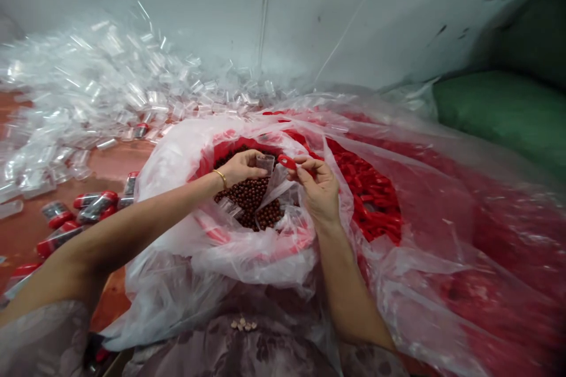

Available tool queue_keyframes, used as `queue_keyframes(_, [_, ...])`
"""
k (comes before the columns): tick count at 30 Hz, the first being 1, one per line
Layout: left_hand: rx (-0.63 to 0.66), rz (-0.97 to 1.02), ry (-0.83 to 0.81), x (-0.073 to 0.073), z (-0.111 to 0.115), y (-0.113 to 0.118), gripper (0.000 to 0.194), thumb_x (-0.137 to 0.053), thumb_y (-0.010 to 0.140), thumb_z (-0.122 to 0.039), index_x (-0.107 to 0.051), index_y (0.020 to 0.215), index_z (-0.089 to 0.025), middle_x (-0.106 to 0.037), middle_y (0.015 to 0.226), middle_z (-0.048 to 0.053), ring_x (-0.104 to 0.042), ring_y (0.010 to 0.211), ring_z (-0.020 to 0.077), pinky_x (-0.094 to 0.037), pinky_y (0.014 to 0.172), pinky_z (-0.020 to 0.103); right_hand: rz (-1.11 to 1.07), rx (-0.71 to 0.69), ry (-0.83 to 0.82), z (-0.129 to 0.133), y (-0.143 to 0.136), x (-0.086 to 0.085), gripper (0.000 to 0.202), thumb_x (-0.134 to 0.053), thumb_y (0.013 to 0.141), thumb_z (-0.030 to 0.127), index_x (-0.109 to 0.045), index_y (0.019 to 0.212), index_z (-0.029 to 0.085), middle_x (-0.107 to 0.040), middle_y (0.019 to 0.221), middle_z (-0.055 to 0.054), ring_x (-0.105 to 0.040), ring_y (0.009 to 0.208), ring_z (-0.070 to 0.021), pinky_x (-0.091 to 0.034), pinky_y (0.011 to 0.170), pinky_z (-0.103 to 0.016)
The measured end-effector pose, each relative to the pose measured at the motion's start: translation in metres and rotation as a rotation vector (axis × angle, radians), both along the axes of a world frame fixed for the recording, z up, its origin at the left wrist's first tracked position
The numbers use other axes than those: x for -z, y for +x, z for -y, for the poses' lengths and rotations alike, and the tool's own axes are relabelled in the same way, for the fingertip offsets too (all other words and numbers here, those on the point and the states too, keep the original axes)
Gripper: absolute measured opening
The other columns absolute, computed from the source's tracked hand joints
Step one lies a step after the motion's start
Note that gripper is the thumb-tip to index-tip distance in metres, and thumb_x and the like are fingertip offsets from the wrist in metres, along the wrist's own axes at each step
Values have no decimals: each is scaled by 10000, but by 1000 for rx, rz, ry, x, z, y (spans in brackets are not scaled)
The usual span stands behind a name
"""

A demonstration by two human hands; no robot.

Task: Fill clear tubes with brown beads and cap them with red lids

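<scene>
Over a red tub [206,159] lined with a clear plastic bag, my left hand [243,168] is closed on a small clear plastic tube [266,162]. Small round brown balls [245,194] lie in the tub beneath it, with a few clear tubes [230,207] among them. Just right of the tube, my right hand [319,185] pinches a red plastic cap [286,162] between thumb and fingers. The cap and the tube are close together but apart. Part of the cap is hidden by my fingers.
A large heap of clear tubes [110,70] lies at the back left. Several filled, red-capped tubes [95,207] rest on the reddish surface [110,168] at left. To the right, a big clear bag holds many red caps [371,194]. A green sack [499,109] stands behind, near the pale wall [212,6].
</scene>
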State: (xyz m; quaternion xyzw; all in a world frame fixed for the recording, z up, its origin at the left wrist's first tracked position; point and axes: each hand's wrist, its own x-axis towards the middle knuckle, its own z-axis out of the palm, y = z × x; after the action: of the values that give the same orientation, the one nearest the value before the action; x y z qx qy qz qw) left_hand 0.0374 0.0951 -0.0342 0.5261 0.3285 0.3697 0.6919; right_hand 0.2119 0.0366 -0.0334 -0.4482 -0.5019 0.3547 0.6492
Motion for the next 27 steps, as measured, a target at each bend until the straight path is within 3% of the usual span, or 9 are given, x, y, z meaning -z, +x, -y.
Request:
queue_keyframes(4, [103, 46, 24, -6, 27, -6, 472, -833, 510, -218, -582, 896, -117, -641, 860, 22, -581, 782, 111, -449, 785, 286, 2, -17, 49, 7, -11, -7, 173, -647, 740, 313, -519, 780, 203, -645, 970, -12, -632, 629, -93, -567, 664, -288])
queue_keyframes(7, [134, 41, 76, -10, 38, -8, 425, -820, 558, -269, -611, 894, -113, -642, 860, 32, -574, 798, 116, -440, 798, 279, 188, -12, 57, 15, -15, -12, 151, -594, 789, 302, -579, 904, 206, -669, 987, -37, -659, 698, -120, -566, 704, -303])
queue_keyframes(11, [145, 31, 97, -12, 41, -8, 442, -799, 598, -347, -609, 929, -124, -628, 839, 20, -558, 766, 106, -443, 758, 258, 510, -31, 76, 24, -8, -21, 283, -531, 839, 275, -605, 1106, 218, -678, 1080, -58, -680, 802, -154, -556, 785, -338])
queue_keyframes(16, [244, 7, 199, -14, 43, -5, 401, -755, 639, -388, -585, 888, -124, -569, 798, -10, -507, 718, 85, -427, 678, 226, 822, -41, 166, 32, -4, -33, 292, -478, 888, 272, -623, 1135, 216, -685, 1088, -75, -652, 976, -195, -521, 878, -372])
queue_keyframes(20, [275, -41, 243, -15, 44, -6, 346, -708, 692, -394, -556, 857, -132, -511, 736, -31, -477, 671, 74, -409, 628, 213, 925, -90, 209, 32, -4, -36, 337, -550, 858, 331, -613, 1169, 217, -663, 1160, -94, -616, 1072, -224, -487, 944, -407])
queue_keyframes(24, [240, -50, 191, -13, 43, -7, 381, -682, 715, -417, -522, 930, -146, -541, 799, -13, -505, 674, 78, -421, 611, 212, 851, -33, 135, 29, 4, -34, 308, -501, 881, 327, -630, 1149, 245, -691, 1080, -53, -649, 974, -205, -525, 877, -378])
queue_keyframes(27, [208, -49, 186, -11, 41, -6, 395, -696, 703, -385, -496, 952, -152, -535, 788, -19, -495, 651, 74, -414, 600, 212, 693, -30, 39, 29, 7, -32, 330, -469, 894, 364, -625, 1163, 252, -686, 849, -16, -640, 664, -150, -562, 628, -299])
